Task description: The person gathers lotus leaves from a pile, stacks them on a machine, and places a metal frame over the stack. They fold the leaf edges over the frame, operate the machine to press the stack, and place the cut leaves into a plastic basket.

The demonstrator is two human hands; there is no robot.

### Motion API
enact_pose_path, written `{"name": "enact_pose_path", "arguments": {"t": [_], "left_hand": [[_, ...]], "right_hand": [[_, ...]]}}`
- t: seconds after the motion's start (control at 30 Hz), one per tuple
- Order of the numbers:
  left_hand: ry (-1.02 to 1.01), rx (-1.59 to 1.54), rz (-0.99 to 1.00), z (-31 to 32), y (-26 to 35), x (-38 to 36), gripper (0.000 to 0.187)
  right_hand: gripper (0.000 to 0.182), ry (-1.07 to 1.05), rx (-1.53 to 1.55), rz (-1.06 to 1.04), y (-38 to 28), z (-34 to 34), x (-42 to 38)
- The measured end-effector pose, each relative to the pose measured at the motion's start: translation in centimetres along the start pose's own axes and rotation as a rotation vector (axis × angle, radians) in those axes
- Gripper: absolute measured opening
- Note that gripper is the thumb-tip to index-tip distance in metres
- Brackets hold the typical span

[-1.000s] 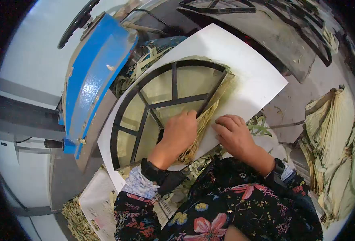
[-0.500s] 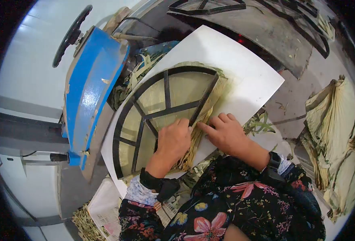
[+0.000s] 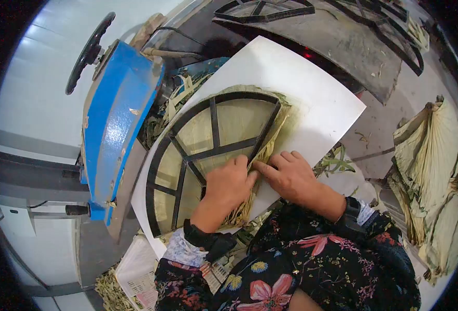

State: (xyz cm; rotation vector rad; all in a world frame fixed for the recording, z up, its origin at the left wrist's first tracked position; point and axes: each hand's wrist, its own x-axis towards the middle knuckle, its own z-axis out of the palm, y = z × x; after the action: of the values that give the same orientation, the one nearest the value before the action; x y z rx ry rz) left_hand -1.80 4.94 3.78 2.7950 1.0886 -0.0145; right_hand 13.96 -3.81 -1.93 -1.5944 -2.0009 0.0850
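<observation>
At the centre of the white board (image 3: 322, 98), the black fan-shaped frame (image 3: 214, 119) lies on dried leaves (image 3: 262, 158). Left hand (image 3: 226, 181): curled over the frame's four-o'clock edge. Right hand (image 3: 286, 173): fingertips at the leaf edge; pinch indeterminate.

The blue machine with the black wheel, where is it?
In the head view, the blue machine stands on the left, just beside the white board.

The frame (image 3: 221, 148) lies on the board (image 3: 325, 103), over leaves (image 3: 270, 144). Left of the board is the machine (image 3: 116, 124); before-left, the crate (image 3: 137, 269); behind, the bench (image 3: 353, 52); right, the bundle (image 3: 436, 155).
</observation>
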Motion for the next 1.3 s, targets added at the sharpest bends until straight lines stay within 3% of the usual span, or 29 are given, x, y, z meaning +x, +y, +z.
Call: {"name": "enact_pose_path", "arguments": {"t": [0.23, 0.53, 0.6, 0.73, 0.8, 0.9, 1.0, 1.3], "left_hand": [[-0.011, 0.016, -0.064, 0.2, -0.2, 0.2, 0.021], [0.183, -0.002, -0.015, 0.9, -1.0, 0.6, 0.018], [0.117, 0.148, -0.011, 1.8, -0.5, 0.8, 0.018], [0.085, 0.125, -0.085, 1.9, 0.1, 0.9, 0.022], [-0.039, 0.166, -0.162, 1.9, 0.3, 1.1, 0.030], [-0.045, 0.103, -0.056, 0.8, 0.6, 0.5, 0.036], [-0.088, 0.021, -0.086, 0.3, 0.9, 0.4, 0.042], [-0.028, -0.091, -0.091, 1.3, -0.7, -0.1, 0.027]], "right_hand": [[0.040, 0.068, -0.010, -0.051, 0.6, 0.8, -0.2], [0.037, 0.056, 0.004, -0.041, 0.5, 0.8, 0.2], [0.037, 0.057, 0.010, -0.041, 0.5, 0.6, 0.2], [0.035, 0.085, 0.041, -0.045, 0.7, 0.7, 0.1], [0.032, 0.081, 0.045, -0.030, 1.0, 0.9, -0.4], [0.028, 0.090, 0.049, -0.011, 1.2, 0.8, -1.1], [0.028, 0.134, 0.032, -0.012, 1.2, 1.0, -1.0], [0.034, 0.154, 0.009, -0.041, 1.3, 1.2, -1.3]]}}
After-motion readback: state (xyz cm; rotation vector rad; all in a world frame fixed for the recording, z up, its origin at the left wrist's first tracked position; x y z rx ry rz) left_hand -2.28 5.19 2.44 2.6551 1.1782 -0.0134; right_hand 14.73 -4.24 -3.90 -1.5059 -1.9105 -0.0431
